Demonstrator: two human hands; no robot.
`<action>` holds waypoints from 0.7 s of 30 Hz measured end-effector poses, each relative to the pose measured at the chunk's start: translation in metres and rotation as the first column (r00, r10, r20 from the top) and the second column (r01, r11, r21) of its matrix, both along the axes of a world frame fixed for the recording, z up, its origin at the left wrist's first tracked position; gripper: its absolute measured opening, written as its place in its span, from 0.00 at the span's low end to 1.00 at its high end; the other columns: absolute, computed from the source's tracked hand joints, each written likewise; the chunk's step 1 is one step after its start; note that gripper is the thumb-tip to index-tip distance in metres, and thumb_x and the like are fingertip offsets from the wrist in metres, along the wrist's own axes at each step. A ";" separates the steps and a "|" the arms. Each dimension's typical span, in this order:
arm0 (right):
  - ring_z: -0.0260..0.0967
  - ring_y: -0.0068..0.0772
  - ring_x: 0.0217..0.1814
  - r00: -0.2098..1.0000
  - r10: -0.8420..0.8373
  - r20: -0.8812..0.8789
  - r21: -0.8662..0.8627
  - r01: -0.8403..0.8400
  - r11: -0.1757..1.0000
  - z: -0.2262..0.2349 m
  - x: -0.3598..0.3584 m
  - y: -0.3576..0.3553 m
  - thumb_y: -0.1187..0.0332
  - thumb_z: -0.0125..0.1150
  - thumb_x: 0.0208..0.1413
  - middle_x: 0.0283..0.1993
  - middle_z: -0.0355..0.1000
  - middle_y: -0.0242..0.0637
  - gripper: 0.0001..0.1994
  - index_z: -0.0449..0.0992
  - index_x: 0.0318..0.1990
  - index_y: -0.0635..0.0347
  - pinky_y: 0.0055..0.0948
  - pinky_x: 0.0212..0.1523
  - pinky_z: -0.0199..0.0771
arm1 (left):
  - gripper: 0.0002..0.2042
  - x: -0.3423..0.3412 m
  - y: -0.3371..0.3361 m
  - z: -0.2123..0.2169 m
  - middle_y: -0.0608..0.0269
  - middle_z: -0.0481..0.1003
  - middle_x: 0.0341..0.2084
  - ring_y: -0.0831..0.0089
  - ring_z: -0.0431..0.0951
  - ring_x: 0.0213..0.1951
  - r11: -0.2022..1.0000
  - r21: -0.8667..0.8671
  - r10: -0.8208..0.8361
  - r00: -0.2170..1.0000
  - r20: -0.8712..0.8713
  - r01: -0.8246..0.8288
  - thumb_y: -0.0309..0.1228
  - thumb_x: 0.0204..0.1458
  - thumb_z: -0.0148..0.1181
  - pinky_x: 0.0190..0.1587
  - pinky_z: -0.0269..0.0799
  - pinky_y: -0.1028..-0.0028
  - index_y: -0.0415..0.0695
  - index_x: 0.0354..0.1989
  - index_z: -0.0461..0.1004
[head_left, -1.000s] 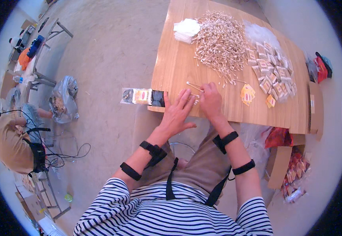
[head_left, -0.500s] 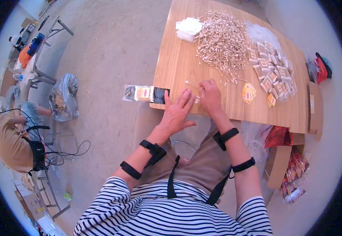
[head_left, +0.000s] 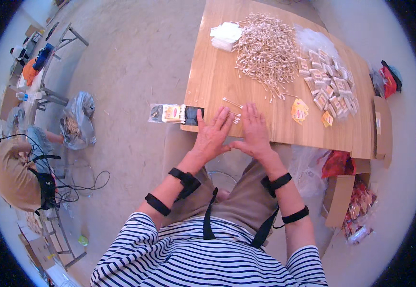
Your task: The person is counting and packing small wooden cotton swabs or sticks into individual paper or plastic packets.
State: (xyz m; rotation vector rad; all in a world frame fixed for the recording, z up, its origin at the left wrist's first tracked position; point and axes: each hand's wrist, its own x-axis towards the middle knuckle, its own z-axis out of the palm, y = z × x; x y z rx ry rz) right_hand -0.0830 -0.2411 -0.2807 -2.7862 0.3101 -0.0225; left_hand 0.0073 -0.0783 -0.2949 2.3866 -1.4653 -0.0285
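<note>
Both hands lie flat at the near edge of the wooden table, left hand and right hand spread open, holding nothing, a few cotton swabs between their fingertips. Bare wood stretches leftward.

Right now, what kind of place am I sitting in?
Probably a small hand-packing workroom. A wooden table carries a big heap of cotton swabs beside rows of small filled packets, cardboard boxes stand on the floor, and another person works nearby.
</note>
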 end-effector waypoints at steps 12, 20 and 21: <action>0.35 0.51 0.81 0.999 -0.043 -0.015 -0.095 0.041 0.995 -0.007 0.005 0.019 0.59 0.78 0.35 0.76 0.44 0.53 0.57 0.47 0.72 0.68 0.53 0.76 0.38 | 0.63 0.028 -0.015 0.015 0.54 0.49 0.72 0.61 0.46 0.75 0.988 0.145 -0.048 0.998 0.029 0.043 0.45 0.19 0.81 0.67 0.33 0.29 0.40 0.71 0.53; 0.36 0.51 0.81 0.997 -0.052 0.065 -0.058 0.056 0.997 -0.013 0.009 0.035 0.62 0.76 0.36 0.77 0.44 0.52 0.53 0.50 0.71 0.66 0.53 0.76 0.38 | 0.63 0.012 0.001 0.002 0.57 0.49 0.72 0.61 0.44 0.75 0.991 0.127 -0.039 0.998 0.042 0.033 0.46 0.21 0.81 0.69 0.31 0.34 0.40 0.71 0.51; 0.36 0.51 0.81 0.996 -0.057 0.063 -0.102 0.064 0.993 -0.015 0.011 0.041 0.63 0.76 0.37 0.77 0.44 0.51 0.52 0.51 0.71 0.66 0.53 0.76 0.38 | 0.63 0.011 0.002 0.000 0.57 0.49 0.72 0.61 0.44 0.75 0.991 0.130 -0.035 0.999 0.041 0.029 0.46 0.21 0.81 0.69 0.31 0.34 0.40 0.71 0.51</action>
